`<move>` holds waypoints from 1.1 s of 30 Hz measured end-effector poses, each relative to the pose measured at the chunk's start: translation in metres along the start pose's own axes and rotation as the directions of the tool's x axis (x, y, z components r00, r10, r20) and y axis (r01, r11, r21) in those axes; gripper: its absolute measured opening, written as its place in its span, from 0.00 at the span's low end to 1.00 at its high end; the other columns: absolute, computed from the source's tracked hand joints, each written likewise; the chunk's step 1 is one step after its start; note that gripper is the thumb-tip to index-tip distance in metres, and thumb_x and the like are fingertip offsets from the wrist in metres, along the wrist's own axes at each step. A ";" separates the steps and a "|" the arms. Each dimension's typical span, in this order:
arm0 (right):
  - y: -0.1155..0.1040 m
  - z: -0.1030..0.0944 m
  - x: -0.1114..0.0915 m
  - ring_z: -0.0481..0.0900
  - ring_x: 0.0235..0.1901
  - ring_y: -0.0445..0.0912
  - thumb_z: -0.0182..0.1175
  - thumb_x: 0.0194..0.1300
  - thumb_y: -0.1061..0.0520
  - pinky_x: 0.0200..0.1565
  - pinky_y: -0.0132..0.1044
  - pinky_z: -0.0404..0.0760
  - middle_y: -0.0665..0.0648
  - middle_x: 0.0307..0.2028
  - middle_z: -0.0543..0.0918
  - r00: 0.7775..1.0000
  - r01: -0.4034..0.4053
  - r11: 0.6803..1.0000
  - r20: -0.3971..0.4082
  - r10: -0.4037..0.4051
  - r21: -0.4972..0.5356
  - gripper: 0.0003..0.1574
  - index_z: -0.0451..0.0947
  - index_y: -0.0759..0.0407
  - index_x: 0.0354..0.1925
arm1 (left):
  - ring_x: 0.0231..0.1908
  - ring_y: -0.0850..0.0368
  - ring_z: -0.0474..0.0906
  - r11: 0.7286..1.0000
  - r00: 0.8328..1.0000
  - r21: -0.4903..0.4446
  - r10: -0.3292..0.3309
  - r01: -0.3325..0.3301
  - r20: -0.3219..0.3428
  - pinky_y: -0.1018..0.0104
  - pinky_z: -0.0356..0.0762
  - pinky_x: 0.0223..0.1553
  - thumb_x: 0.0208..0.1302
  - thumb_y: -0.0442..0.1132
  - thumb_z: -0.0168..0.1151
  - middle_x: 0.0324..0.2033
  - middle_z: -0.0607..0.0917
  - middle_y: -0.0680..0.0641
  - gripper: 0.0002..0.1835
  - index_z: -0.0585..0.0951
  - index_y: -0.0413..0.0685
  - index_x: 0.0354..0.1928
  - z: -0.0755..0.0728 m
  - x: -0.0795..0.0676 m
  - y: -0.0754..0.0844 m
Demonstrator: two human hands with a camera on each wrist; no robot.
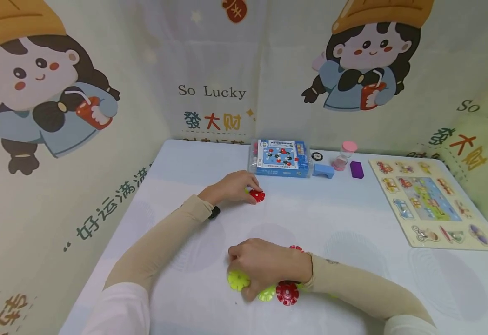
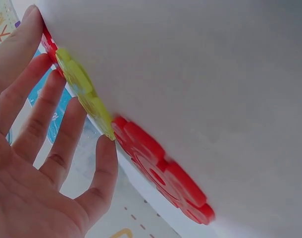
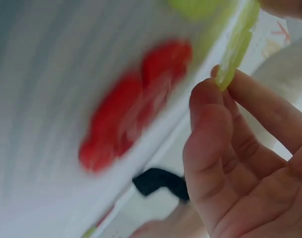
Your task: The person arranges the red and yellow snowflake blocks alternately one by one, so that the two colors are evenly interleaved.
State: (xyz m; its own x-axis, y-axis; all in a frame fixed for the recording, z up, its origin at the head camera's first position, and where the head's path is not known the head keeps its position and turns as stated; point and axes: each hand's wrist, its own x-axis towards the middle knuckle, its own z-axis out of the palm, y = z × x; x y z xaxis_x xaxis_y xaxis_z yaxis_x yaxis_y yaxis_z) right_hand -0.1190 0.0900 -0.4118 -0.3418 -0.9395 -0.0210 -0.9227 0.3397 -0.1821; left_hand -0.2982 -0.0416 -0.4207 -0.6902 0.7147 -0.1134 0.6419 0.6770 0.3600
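In the head view, my left hand (image 1: 233,187) is at the back of the table, its thumb and fingers at the edges of a red flower-shaped interlocking disc (image 1: 259,196). The left wrist view shows a yellow-green disc (image 2: 84,89) along those fingertips and a larger-looking red disc (image 2: 163,171) beside it. Nearer the front, my right hand (image 1: 264,263) pinches a yellow-green interlocking disc (image 3: 235,49) by its edge between thumb and fingers. Under and beside this hand lie another yellow-green disc (image 1: 267,293) and a red disc (image 1: 287,293); a further red disc (image 1: 297,248) is partly hidden behind the wrist.
Along the back stand a blue-and-clear box (image 1: 281,158), a round black-and-white piece (image 1: 317,157), a blue arch block (image 1: 323,170), a pink sand timer (image 1: 344,156) and a purple block (image 1: 357,170). A wooden picture puzzle board (image 1: 398,218) lies at the right. Printed cloth walls surround the table.
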 end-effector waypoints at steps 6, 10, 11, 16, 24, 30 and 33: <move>0.047 -0.024 -0.024 0.75 0.29 0.34 0.70 0.45 0.40 0.34 0.24 0.75 0.43 0.36 0.80 0.966 -0.196 0.971 -0.142 0.215 0.135 0.23 0.84 0.47 0.40 | 0.47 0.63 0.72 1.000 1.000 0.010 0.016 -0.016 -0.007 0.67 0.73 0.50 0.50 0.54 0.71 0.46 0.81 0.57 0.23 0.83 0.63 0.51 0.000 0.002 0.000; 0.102 -0.034 -0.041 0.77 0.30 0.38 0.74 0.43 0.44 0.32 0.26 0.76 0.45 0.35 0.81 0.881 -0.382 0.903 -0.218 0.420 0.198 0.24 0.86 0.51 0.40 | 0.46 0.63 0.73 0.999 0.999 0.034 0.038 -0.037 -0.009 0.67 0.73 0.49 0.50 0.54 0.71 0.45 0.82 0.57 0.23 0.83 0.63 0.51 0.001 0.005 0.000; 0.115 -0.035 -0.044 0.77 0.30 0.39 0.74 0.43 0.45 0.32 0.27 0.76 0.46 0.34 0.82 0.860 -0.419 0.885 -0.225 0.459 0.204 0.25 0.86 0.52 0.41 | 0.46 0.62 0.73 0.998 0.999 0.041 0.045 -0.044 -0.012 0.67 0.73 0.49 0.50 0.54 0.71 0.45 0.82 0.57 0.23 0.83 0.63 0.51 0.001 0.005 -0.001; 0.156 -0.024 -0.050 0.72 0.29 0.42 0.73 0.46 0.46 0.29 0.32 0.73 0.50 0.32 0.83 0.813 -0.505 0.832 -0.200 0.547 0.229 0.26 0.86 0.56 0.43 | 0.45 0.62 0.74 0.998 0.999 0.038 0.055 -0.055 0.003 0.67 0.73 0.47 0.50 0.54 0.72 0.44 0.82 0.57 0.23 0.84 0.63 0.50 0.000 0.005 0.000; 0.162 -0.017 -0.051 0.71 0.33 0.44 0.71 0.53 0.48 0.32 0.33 0.72 0.55 0.38 0.81 0.831 -0.484 0.841 -0.174 0.528 0.240 0.26 0.83 0.58 0.49 | 0.45 0.63 0.73 0.999 0.999 0.023 0.043 -0.043 0.002 0.66 0.73 0.48 0.50 0.53 0.72 0.44 0.82 0.58 0.23 0.84 0.63 0.50 -0.002 0.005 0.002; 0.131 -0.016 -0.048 0.73 0.36 0.41 0.70 0.52 0.43 0.36 0.31 0.75 0.52 0.41 0.80 0.813 -0.511 0.846 -0.231 0.534 0.154 0.28 0.82 0.53 0.50 | 0.48 0.59 0.73 0.998 0.999 0.032 0.051 -0.051 0.004 0.63 0.74 0.51 0.48 0.53 0.73 0.47 0.81 0.55 0.28 0.82 0.58 0.54 -0.006 0.007 0.005; 0.090 -0.014 -0.047 0.74 0.37 0.38 0.69 0.52 0.40 0.39 0.31 0.78 0.49 0.43 0.79 0.885 -0.399 0.906 -0.199 0.421 0.139 0.28 0.82 0.49 0.51 | 0.54 0.57 0.72 0.997 0.998 0.051 0.062 -0.061 -0.020 0.59 0.73 0.55 0.47 0.56 0.73 0.53 0.78 0.54 0.33 0.79 0.59 0.57 -0.008 0.013 0.011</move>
State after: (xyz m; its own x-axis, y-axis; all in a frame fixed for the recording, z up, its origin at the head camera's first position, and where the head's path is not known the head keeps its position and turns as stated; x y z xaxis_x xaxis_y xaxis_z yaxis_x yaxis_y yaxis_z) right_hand -0.1883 0.1649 -0.4131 -0.7262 -0.6800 0.1007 -0.6748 0.6772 -0.2934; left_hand -0.3025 -0.0264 -0.4111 -0.6557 0.7515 -0.0724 0.6988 0.6404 0.3187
